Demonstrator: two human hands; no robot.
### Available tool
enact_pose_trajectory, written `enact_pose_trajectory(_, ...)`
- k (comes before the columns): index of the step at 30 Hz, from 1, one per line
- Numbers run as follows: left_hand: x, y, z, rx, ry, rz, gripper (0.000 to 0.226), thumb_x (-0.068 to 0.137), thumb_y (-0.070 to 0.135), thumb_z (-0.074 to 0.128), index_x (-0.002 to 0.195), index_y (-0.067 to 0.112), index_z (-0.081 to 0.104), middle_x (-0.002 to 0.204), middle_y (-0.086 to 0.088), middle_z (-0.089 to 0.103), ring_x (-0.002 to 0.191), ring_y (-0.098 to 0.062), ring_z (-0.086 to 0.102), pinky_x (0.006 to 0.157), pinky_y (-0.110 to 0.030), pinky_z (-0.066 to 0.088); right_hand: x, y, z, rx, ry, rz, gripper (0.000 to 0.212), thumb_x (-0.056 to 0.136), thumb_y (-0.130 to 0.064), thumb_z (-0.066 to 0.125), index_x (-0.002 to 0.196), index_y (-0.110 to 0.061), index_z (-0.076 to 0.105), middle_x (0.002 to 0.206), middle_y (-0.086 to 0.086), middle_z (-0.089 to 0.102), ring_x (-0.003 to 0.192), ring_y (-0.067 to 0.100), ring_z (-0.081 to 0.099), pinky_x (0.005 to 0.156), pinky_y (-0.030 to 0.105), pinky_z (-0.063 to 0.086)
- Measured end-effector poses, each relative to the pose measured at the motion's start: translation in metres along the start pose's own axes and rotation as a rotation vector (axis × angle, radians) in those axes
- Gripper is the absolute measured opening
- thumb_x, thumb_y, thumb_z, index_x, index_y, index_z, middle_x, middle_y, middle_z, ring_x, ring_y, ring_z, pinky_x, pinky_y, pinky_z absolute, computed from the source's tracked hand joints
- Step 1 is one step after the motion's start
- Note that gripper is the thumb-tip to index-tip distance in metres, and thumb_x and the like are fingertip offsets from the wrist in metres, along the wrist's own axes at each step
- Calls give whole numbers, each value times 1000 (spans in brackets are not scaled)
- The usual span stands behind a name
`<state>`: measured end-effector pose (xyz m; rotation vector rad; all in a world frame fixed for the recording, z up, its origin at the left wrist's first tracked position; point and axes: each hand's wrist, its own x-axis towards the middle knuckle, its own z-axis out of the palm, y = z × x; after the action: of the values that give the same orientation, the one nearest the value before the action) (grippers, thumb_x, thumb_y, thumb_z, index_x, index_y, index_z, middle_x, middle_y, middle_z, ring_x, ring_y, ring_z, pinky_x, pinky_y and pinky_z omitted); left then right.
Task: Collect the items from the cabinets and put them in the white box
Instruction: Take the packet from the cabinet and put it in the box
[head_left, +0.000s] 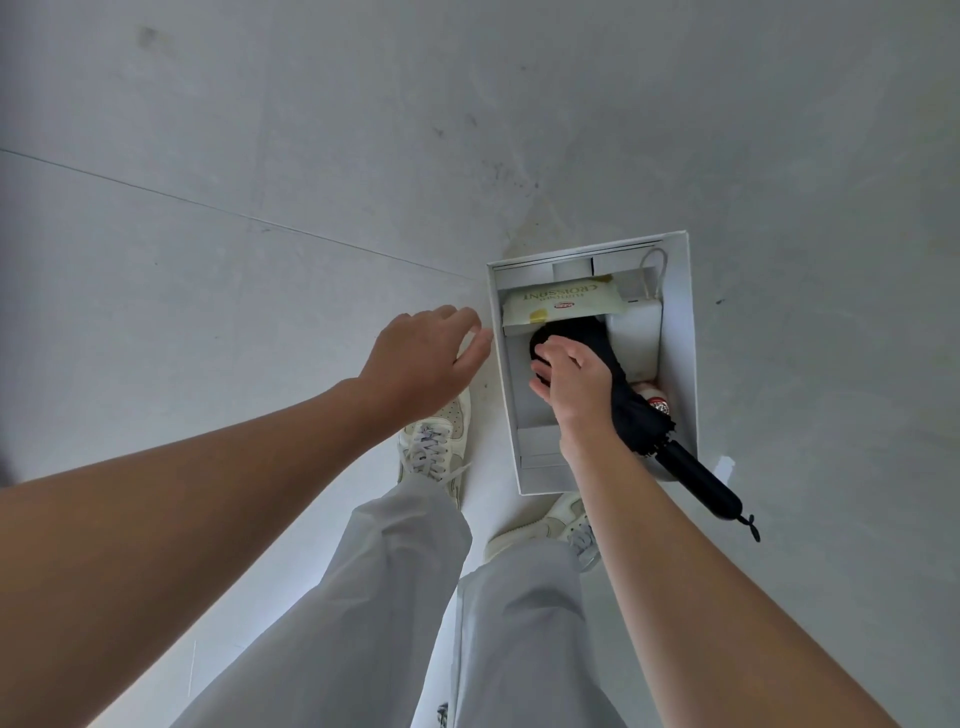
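With the right hand (571, 382), grips the folded black umbrella (644, 423), its far end inside the white box (678, 332), croissant packet (561, 306) just beyond that hand. Holds the left hand (423, 353) open beside the box wall. Risks the umbrella levering out on release, with its handle end overhanging the rim behind the wrist.

The white box (676, 332) stood open on the floor (260, 260). A pale yellow croissant packet (561, 306) lay across its far end, printed side up. A black folded umbrella (644, 415) lay slantwise, with one end against the packet's near edge. Its smooth, strapped end jutted out over the box's near right corner. A white block with a cord loop (636, 338) and a small red-and-white round item (657, 403) sat by the right wall.
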<state>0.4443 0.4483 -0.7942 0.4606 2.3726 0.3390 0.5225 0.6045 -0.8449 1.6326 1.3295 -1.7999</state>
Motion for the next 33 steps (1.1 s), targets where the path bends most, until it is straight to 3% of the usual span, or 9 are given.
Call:
enact_pose_trajectory(3,-10,-1,4,-11,22,-11,43,101,46,33,115,19,63,106,0,70,85,-21,64,80,-39,49,-1,-2,-6,191,-10,143,20,104,-20,58,123,-17,63,128,7,68,113,19,69,94,36,60)
enact_pose_trajectory(7,-19,-1,16,-1,15,5,43,101,46,32,112,20,63,102,1,69,83,-21,64,79,-39,49,9,-6,-4,296,-42,168,37,106,-21,56,141,-11,55,135,10,64,119,23,65,98,38,58)
enact_pose_trajectory(12,-15,-7,30,-50,51,-52,40,101,45,34,110,19,63,103,-1,69,86,-24,64,82,-41,48,28,-21,10,407,-86,131,26,106,-22,54,129,-10,59,121,7,67,107,22,68,92,36,57)
enact_pose_trajectory(16,-26,-11,33,-79,73,-75,39,101,44,35,109,19,63,103,-1,69,87,-25,63,82,-41,48,26,-26,19,459,-172,106,30,106,-21,53,133,-8,57,115,4,69,124,28,63,96,36,57)
enact_pose_trajectory(20,-39,-17,29,-27,34,-85,39,101,44,35,110,19,64,103,-1,69,86,-25,63,81,-39,47,13,-28,18,379,-181,94,40,107,-20,51,144,-7,53,119,5,68,120,25,65,83,30,60)
enact_pose_trajectory(23,-44,-20,16,-10,40,-110,41,101,44,34,113,19,64,105,-1,70,88,-25,65,83,-39,48,-1,-34,12,234,-121,47,36,105,-20,53,138,-9,58,118,4,72,112,21,70,81,28,61)
enact_pose_trajectory(28,-53,-2,-25,28,70,-101,41,101,45,34,113,19,63,106,-2,70,88,-27,65,83,-41,48,-46,-57,-5,-84,-87,-140,13,100,-16,59,107,-16,71,119,7,73,105,20,70,91,33,59)
enact_pose_trajectory(33,-85,35,-83,81,148,-46,43,101,46,34,113,18,65,106,-1,71,87,-26,66,80,-39,48,-121,-101,-28,-348,-65,-393,27,101,-22,59,124,-15,70,113,-12,70,114,11,66,107,37,52)
